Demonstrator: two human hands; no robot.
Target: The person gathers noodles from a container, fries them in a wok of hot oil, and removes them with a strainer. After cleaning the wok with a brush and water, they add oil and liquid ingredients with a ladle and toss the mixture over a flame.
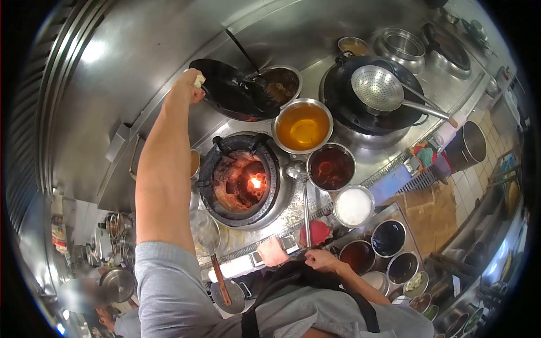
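Note:
My left hand (194, 84) grips the edge of a black wok (234, 93) through a pale cloth. The wok is tilted over a steel bowl (288, 76) of brown liquid at the back, off the burner (239, 180), where a flame glows. My right hand (322, 260) is closed on the end of a long-handled ladle (306, 208), whose head rests between the burner and a bowl of dark red liquid (331, 167). A bowl of amber oil (303, 125) stands just behind that one.
A perforated strainer (377, 88) lies across a second wok (338, 110) at the right. Near my right arm are a white-filled bowl (354, 206) and several sauce containers (389, 238). A wooden-handled strainer (221, 279) lies at the front left. Another person's hand (105, 317) shows at lower left.

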